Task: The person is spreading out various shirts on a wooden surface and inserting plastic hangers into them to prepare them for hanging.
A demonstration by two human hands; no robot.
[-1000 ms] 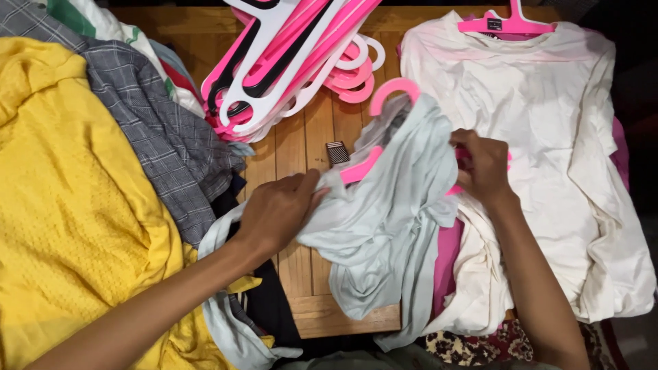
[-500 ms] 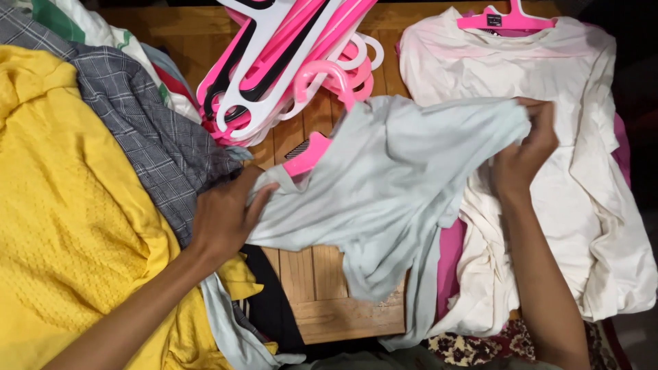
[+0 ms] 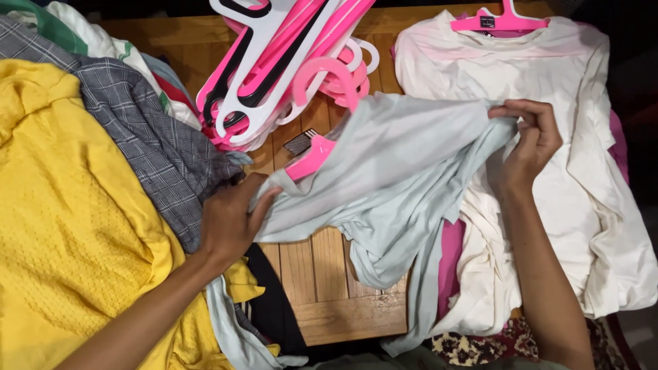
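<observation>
Pinched at both ends, a pale grey-blue cotton garment [image 3: 391, 171] stretches across the wooden slatted table [image 3: 322, 274]. Left hand [image 3: 229, 219] clutches its lower left edge; right hand [image 3: 531, 140] grips its upper right corner between thumb and fingers. A pink plastic hanger [image 3: 322, 113] appears to sit inside the garment, its hook showing above. Beyond lie a pile of pink, white and black hangers [image 3: 281, 55], a cream shirt [image 3: 548, 109], a grey checked shirt [image 3: 147, 137] and a yellow knit garment [image 3: 68, 226].
</observation>
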